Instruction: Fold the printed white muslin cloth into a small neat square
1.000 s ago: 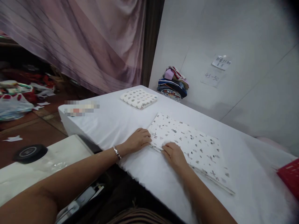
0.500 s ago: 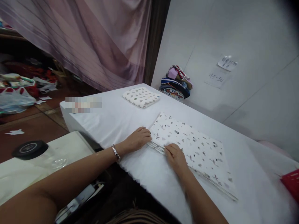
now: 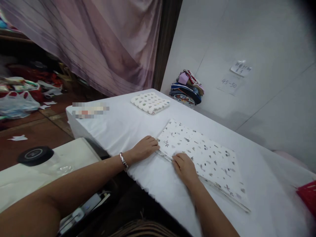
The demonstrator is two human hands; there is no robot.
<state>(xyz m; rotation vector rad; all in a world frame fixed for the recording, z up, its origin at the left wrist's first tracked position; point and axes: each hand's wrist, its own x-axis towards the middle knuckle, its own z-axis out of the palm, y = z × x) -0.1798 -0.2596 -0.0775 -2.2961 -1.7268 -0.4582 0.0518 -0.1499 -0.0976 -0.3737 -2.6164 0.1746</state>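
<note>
A white cloth (image 3: 197, 151) with a small grey print lies folded flat in a rectangle on the white-covered table (image 3: 123, 123). At its near left corner is my left hand (image 3: 144, 148), wearing a bracelet, with its fingers closed on the edge. My right hand (image 3: 184, 168) pinches the near long edge of the same cloth, a short way to the right. Layers show along that edge between the hands. My fingertips are partly hidden. Farther back lies a second folded printed cloth (image 3: 150, 102), touched by neither hand.
A pile of folded fabrics (image 3: 186, 89) stands by the wall behind the table. At the left, a clear jar with a black lid (image 3: 36, 155) sits on a pale surface. A red item (image 3: 307, 196) is at the right edge. Plastic bags (image 3: 18, 103) lie on the floor.
My right hand has shifted slightly left along the cloth's near edge, and the layers there look pressed closer together. My left hand stays at the corner. The view has moved slightly.
</note>
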